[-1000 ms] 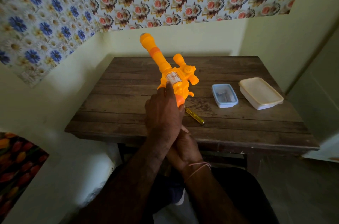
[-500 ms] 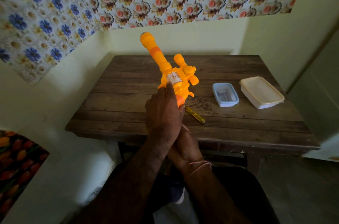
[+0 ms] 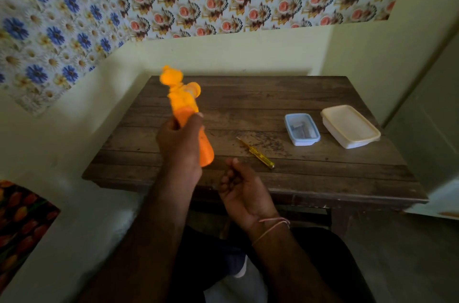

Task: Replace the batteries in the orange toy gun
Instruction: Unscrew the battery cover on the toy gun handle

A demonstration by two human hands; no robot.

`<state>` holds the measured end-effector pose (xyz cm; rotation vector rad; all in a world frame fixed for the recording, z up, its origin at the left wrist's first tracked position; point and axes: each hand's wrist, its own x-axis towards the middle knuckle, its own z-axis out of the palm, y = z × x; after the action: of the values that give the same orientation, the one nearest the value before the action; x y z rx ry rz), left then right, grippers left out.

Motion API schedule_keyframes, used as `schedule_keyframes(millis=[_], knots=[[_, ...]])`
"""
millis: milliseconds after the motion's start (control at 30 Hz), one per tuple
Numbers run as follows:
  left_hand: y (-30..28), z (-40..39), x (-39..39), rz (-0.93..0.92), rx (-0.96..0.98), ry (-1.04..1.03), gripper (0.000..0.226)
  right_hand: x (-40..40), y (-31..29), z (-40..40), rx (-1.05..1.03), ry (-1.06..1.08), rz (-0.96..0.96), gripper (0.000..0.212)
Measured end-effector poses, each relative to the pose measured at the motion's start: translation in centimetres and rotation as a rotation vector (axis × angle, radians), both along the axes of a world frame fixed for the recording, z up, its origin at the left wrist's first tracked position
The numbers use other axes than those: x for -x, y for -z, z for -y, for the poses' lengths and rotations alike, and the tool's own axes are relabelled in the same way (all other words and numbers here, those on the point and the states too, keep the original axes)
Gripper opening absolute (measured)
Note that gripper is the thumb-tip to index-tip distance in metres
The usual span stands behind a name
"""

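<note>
Orange toy gun, motion-blurred, now swung over the table's left part, gripped by the left hand alone. Right hand has let go, fingers loosely curled and empty near the yellow screwdriver; likely reaching for it to open the battery cover.

Dim, soft light; arms dark. The toy gun above the fingers is motion-blurred; edges bend with wide-angle distortion.

Left hand is raised, fingers wrapped tight; right hand sits lower, palm up, apparently loosely curled.
</note>
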<state>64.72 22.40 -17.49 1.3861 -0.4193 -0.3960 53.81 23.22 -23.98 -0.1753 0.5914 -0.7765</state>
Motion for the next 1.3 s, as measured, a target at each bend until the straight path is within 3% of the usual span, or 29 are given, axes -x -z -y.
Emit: schedule_keyframes(millis=[100, 167, 400, 567, 767, 867, 1100, 1233, 1300], knots=[[0.0, -0.9, -2.3, -0.370, 0.173, 0.071, 0.008, -0.3, 0.1, -0.4, 0.003, -0.064, -0.048, 0.013], [0.3, -1.6, -3.5, -0.497, 0.260, 0.124, 0.011, -0.4, 0.2, -0.6, 0.014, -0.082, -0.048, 0.014], [1.9, -2.8, -4.1, -0.682, 0.290, 0.118, 0.010, -0.5, -0.7, -0.4, -0.030, -0.013, -0.006, 0.028], [3.2, -2.9, -4.1, -0.737, 0.188, 0.034, 0.017, 0.4, -1.6, 0.5, 0.116, 0.035, -0.100, 0.039], [4.4, -2.3, -4.9, -0.787, 0.081, 0.008, 0.052, 3.2, -3.0, 3.6, 0.451, 0.095, -0.581, 0.028], [4.6, -1.7, -5.2, -0.809, 0.091, 0.008, 0.053, 4.3, -3.9, 5.8, 0.524, 0.068, -0.786, 0.028], [5.9, -1.2, -6.2, -0.841, 0.117, -0.027, 0.049, 3.8, -3.6, 10.6, 0.622, -0.049, -1.004, 0.029], [6.5, -1.1, -6.4, -0.770, 0.101, -0.005, 0.034, 3.4, -1.9, 12.3, 1.124, -0.174, -1.579, 0.029], [6.7, -1.0, -6.5, -0.765, 0.106, 0.002, 0.033, 3.1, -1.3, 12.4, 1.309, -0.274, -1.759, 0.031]])
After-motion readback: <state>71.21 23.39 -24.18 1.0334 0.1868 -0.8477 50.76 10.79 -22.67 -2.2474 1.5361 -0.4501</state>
